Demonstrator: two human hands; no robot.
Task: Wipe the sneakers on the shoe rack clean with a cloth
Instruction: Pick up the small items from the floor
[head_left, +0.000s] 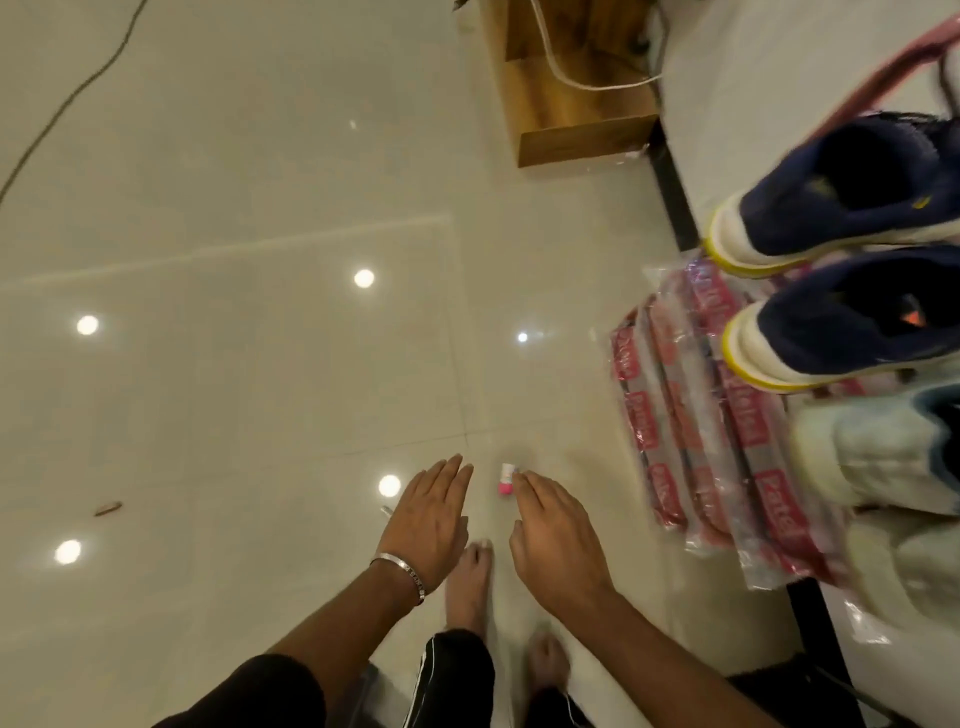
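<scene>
Two navy sneakers with white soles and yellow edging stand side by side at the right, one (852, 197) above the other (852, 322), heels toward me. Below them lie pale fluffy shoes (883, 457). My left hand (428, 519) and my right hand (553, 530) are stretched out flat over the floor, palms down, fingers apart and holding nothing. A small pink-and-white object (505, 479) lies on the floor just beyond my right fingertips. No cloth is visible. The rack itself is mostly hidden under the shoes.
Red-and-white plastic packets (691, 415) are stacked under the sneakers. A wooden box (566, 104) with a white cable sits at the top. A dark cable (67, 104) crosses the glossy tile floor at the left. My bare feet (467, 587) are below my hands.
</scene>
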